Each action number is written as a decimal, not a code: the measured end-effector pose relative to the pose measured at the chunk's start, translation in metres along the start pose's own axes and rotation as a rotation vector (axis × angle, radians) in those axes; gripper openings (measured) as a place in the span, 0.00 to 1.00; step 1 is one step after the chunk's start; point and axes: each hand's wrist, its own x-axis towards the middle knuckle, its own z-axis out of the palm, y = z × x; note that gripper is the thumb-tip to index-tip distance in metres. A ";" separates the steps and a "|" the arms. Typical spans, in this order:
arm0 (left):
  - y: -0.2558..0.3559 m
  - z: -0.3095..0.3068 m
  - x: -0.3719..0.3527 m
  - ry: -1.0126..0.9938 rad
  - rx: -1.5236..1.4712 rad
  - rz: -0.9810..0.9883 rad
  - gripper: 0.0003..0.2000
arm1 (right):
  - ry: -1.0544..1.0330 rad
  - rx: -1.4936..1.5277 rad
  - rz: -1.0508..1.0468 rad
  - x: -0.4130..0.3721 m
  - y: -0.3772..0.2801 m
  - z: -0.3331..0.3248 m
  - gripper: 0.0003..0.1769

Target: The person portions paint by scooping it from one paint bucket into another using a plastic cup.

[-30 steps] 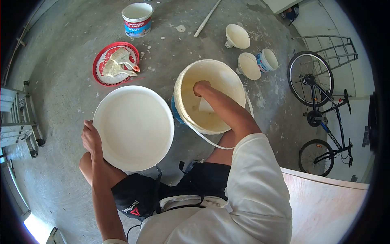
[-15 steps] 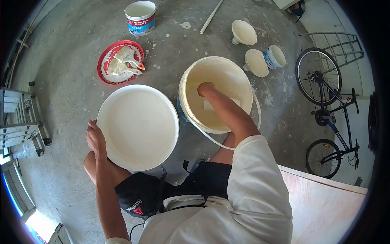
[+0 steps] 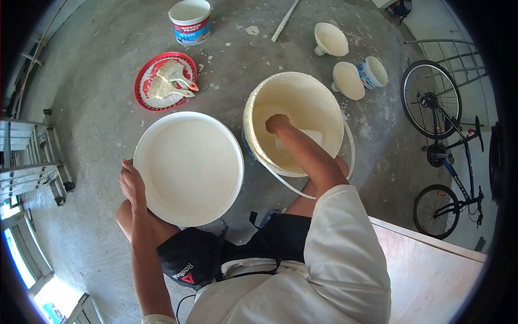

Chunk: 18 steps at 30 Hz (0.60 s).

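My left hand [image 3: 132, 184] grips the left rim of a wide, round white basin [image 3: 189, 167], its inside coated off-white. The basin rests by my left thigh. My right arm reaches down into a large cream-coated bucket [image 3: 337, 116] with a pale handle looped at its right side. Down inside, my right hand [image 3: 277, 123] is closed with knuckles up; what its fingers hold is hidden. A pale rectangular piece [image 3: 312, 139] shows inside the bucket, partly behind my forearm.
Two paint-coated brushes [image 3: 171, 81] lie on a red round lid [image 3: 138, 89]. Beyond stand a Nippon Paint bucket [image 3: 191, 29], a pole [image 3: 286, 20], two cream funnel-shaped pieces [image 3: 332, 39] and a small tub [image 3: 373, 73]. A bicycle [image 3: 440, 146] is at right, a ladder [image 3: 32, 156] at left.
The whole view has shifted slightly right. My right hand sits a little lower in the bucket, and more of the pale rectangular piece shows. My left hand keeps its hold on the basin.
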 end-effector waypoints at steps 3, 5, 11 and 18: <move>0.002 0.002 0.000 -0.015 -0.002 -0.022 0.29 | 0.057 -0.022 -0.010 0.003 -0.005 0.012 0.14; 0.000 0.002 -0.001 -0.023 -0.011 0.004 0.30 | 0.058 -0.005 0.009 0.006 -0.005 0.020 0.14; 0.001 0.002 0.000 -0.017 -0.009 -0.015 0.30 | 0.036 0.085 0.100 -0.010 -0.012 0.012 0.15; -0.002 0.003 0.003 -0.008 0.016 0.001 0.30 | 0.062 0.058 0.072 -0.016 -0.019 0.016 0.14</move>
